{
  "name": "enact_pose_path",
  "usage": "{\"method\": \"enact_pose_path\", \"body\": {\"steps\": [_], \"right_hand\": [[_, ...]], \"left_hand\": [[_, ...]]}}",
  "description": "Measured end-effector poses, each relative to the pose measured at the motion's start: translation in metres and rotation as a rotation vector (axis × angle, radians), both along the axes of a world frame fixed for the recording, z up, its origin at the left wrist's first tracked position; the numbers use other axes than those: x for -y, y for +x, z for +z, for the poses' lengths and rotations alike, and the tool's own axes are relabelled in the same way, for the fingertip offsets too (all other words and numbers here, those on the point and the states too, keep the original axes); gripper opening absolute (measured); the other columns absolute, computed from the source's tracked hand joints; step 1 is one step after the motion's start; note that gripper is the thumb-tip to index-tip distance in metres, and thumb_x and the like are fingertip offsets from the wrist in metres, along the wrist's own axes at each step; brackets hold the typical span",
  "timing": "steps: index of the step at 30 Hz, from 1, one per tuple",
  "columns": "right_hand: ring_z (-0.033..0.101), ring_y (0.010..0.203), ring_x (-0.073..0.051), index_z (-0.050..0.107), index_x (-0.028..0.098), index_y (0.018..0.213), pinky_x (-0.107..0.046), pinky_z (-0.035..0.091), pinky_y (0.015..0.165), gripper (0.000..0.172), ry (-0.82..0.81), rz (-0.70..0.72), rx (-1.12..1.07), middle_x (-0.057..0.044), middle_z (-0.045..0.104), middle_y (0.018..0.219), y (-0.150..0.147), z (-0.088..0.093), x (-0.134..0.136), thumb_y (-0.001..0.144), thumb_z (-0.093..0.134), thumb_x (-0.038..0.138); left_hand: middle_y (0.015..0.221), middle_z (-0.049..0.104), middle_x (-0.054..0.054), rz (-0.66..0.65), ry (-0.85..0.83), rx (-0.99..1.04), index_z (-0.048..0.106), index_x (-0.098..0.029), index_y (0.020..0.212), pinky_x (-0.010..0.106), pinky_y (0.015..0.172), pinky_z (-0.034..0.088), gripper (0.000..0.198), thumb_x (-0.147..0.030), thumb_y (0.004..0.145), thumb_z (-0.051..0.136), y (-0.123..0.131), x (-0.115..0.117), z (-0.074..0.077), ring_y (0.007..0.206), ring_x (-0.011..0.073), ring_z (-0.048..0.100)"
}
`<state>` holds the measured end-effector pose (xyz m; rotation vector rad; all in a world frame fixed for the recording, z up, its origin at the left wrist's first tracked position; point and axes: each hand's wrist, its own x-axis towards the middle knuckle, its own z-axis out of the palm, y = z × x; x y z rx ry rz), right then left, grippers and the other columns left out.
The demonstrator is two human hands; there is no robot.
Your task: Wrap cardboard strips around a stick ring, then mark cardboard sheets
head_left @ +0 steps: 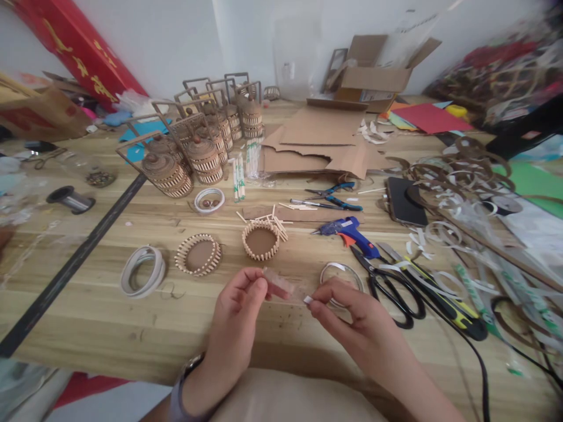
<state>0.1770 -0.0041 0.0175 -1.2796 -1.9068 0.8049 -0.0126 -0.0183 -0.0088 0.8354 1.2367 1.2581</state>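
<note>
My left hand (241,308) is closed, thumb pressed over the fingers, on a see-through plastic piece (279,283) whose exact kind I cannot make out. Facing it, my right hand (347,313) pinches a small white scrap (308,299) between thumb and forefinger. The plastic appears to stretch towards that scrap. Just beyond the hands stands a round basket (260,241) with a brown base and a ring of short wooden sticks. A similar basket (197,255) is to its left. Partly behind my right hand lies a metal wire ring (361,280).
Black-handled scissors (391,293), a yellow-black utility knife (457,310) and a blue glue gun (352,230) lie right. Pliers (336,196) and loose sticks (277,225) are farther back. Tape rolls (143,272) sit left. Finished lantern-like baskets (204,158) and cardboard (316,129) stand behind.
</note>
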Motion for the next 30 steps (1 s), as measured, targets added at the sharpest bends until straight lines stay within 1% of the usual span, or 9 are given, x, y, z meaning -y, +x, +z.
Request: {"method": "enact_pose_path", "body": {"steps": [2,4,7,8,12,16,21,25,30], "right_hand": [[0.057,0.057,-0.014,0.062,0.024,0.069,-0.026,0.044,0.056,0.021,-0.027,-0.038,-0.029,0.004,0.062,0.062,-0.002,0.0,0.001,0.09,0.058,0.027],[0.056,0.056,-0.013,0.06,0.024,0.068,-0.026,0.043,0.055,0.021,-0.033,-0.056,-0.04,0.004,0.062,0.061,-0.004,0.001,0.001,0.089,0.058,0.028],[0.055,0.054,-0.013,0.058,0.024,0.065,-0.025,0.042,0.054,0.022,0.007,-0.06,-0.039,0.004,0.06,0.06,-0.008,0.004,0.002,0.088,0.059,0.026],[0.055,0.054,-0.012,0.057,0.024,0.065,-0.025,0.042,0.055,0.022,0.025,-0.055,-0.034,0.004,0.06,0.06,-0.01,0.006,0.002,0.087,0.059,0.024],[0.055,0.055,-0.012,0.055,0.023,0.063,-0.024,0.042,0.057,0.022,0.061,-0.029,-0.016,0.005,0.059,0.059,-0.018,0.007,0.004,0.085,0.058,0.019],[0.059,0.059,-0.013,0.057,0.024,0.065,-0.025,0.043,0.059,0.021,0.014,-0.027,-0.031,0.003,0.062,0.062,-0.02,0.005,0.007,0.086,0.057,0.021],[0.059,0.058,-0.013,0.06,0.024,0.066,-0.024,0.043,0.058,0.021,-0.033,-0.041,-0.069,0.003,0.063,0.063,-0.018,0.006,0.006,0.087,0.058,0.024],[0.059,0.058,-0.013,0.06,0.023,0.065,-0.025,0.043,0.057,0.022,-0.045,-0.055,-0.076,0.003,0.063,0.062,-0.018,0.007,0.006,0.087,0.057,0.026],[0.059,0.058,-0.014,0.06,0.023,0.067,-0.026,0.044,0.056,0.022,-0.004,-0.056,-0.052,0.002,0.064,0.062,-0.019,0.006,0.008,0.088,0.057,0.026]], "left_hand": [[0.077,0.07,0.002,-0.024,0.035,0.016,0.066,-0.018,0.092,0.025,0.077,0.048,0.019,-0.037,0.091,0.061,0.003,-0.001,0.002,0.078,0.0157,0.062],[0.078,0.071,0.002,-0.101,0.024,0.008,0.067,-0.018,0.094,0.024,0.073,0.048,0.018,-0.034,0.087,0.063,0.006,-0.001,0.006,0.077,0.0154,0.062],[0.075,0.068,0.001,-0.248,0.009,-0.048,0.067,-0.017,0.082,0.023,0.067,0.047,0.013,-0.029,0.077,0.069,0.01,-0.003,0.011,0.071,0.0143,0.059],[0.073,0.066,0.001,-0.268,0.011,-0.062,0.066,-0.017,0.077,0.022,0.065,0.047,0.012,-0.028,0.075,0.069,0.011,-0.003,0.013,0.069,0.0138,0.058],[0.066,0.06,-0.001,-0.25,0.009,-0.084,0.061,-0.018,0.07,0.022,0.063,0.047,0.012,-0.028,0.075,0.065,0.014,-0.005,0.017,0.065,0.0127,0.055],[0.065,0.057,-0.002,-0.26,0.024,-0.074,0.058,-0.019,0.07,0.022,0.064,0.048,0.011,-0.027,0.076,0.062,0.014,-0.004,0.021,0.066,0.0132,0.058],[0.068,0.06,-0.001,-0.242,-0.005,-0.061,0.062,-0.018,0.073,0.021,0.063,0.048,0.013,-0.03,0.078,0.061,0.014,-0.003,0.021,0.067,0.0133,0.056],[0.065,0.06,-0.001,-0.259,-0.035,-0.041,0.063,-0.017,0.07,0.021,0.059,0.044,0.013,-0.03,0.074,0.065,0.014,-0.003,0.019,0.062,0.0119,0.052],[0.063,0.06,-0.002,-0.247,-0.022,-0.014,0.061,-0.017,0.066,0.02,0.06,0.044,0.011,-0.026,0.071,0.065,0.015,-0.003,0.019,0.061,0.0112,0.052]]}}
